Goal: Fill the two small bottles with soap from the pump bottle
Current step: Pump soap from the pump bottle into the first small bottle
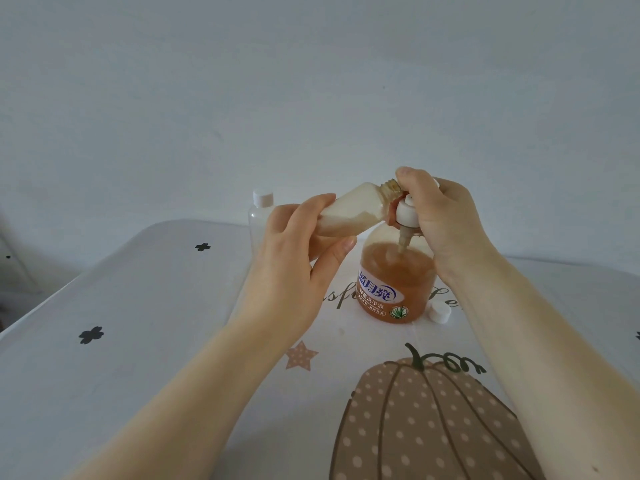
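Left hand (294, 271) wrapped round a small bottle (349, 211), thumb below and fingers over the top, gripping its base end. Bottle held tilted, nearly sideways, threaded open neck pointing right toward the pump head (406, 211); inside, clouded with pale, creamy soap over most of its length. Neck just beside the white pump nozzle, touching or nearly so; could not tell which.

Right hand (446, 216) curled over the pump head from the right, fingers clenched around it, thumb tip up near the small bottle's neck.

Pump bottle (396, 282) stood upright on the table (138, 323), between the two forearms, holding orange soap to roughly two thirds of its height, dip tube visible through the clear upper part. Label in white and blue, large blue Chinese characters reading 蓝月亮, smaller line beneath reading 洗手液 in part, and a small round green leaf emblem at the lower right of the label.

Second bottle (259, 216) stood upright behind the left hand, clear, capped in white, looked empty. Loose white cap (440, 311) lay on the table just right of the pump bottle's base, near the right forearm.

Tablecloth white, printed with dark clover shapes, a dotted pink star (300, 355), a large dotted brown pumpkin (433, 427), and cursive lettering mostly hidden behind the pump bottle, only fragments like "sf" and "Pe" readable.
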